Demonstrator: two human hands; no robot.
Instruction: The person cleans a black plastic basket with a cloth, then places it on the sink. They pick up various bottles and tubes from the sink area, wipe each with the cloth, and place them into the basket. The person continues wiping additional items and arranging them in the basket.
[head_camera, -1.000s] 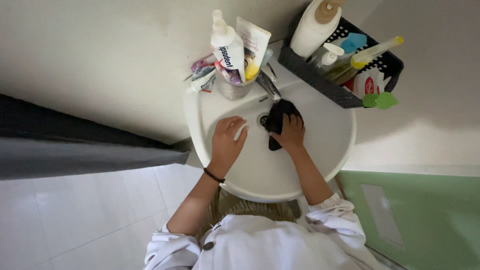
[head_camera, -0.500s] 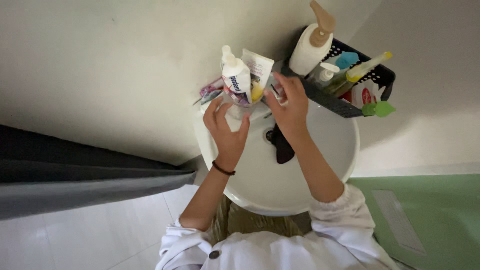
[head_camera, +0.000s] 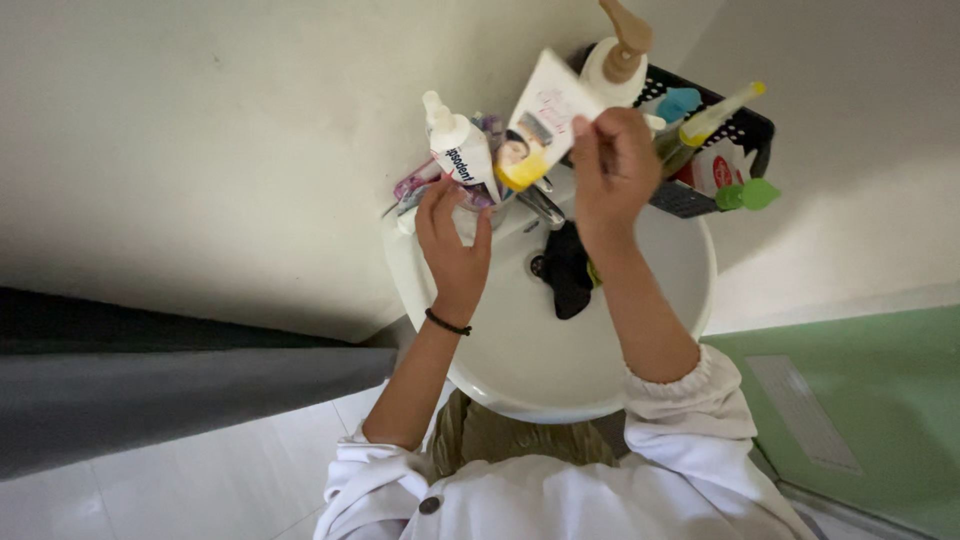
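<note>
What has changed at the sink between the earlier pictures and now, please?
The right hand let go of the dark cloth, reached up to the cup and lifted out the white tube with a yellow cap, which it now holds above the tap. The left hand moved from the basin up to the cup. The cloth stays by the drain; the basket is unchanged.

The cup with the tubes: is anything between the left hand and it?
Nothing visible does. The left hand is already at the cup, fingers against its near side. The white tube is lifted clear in the right hand, and the dark cloth lies apart in the sink.
</note>
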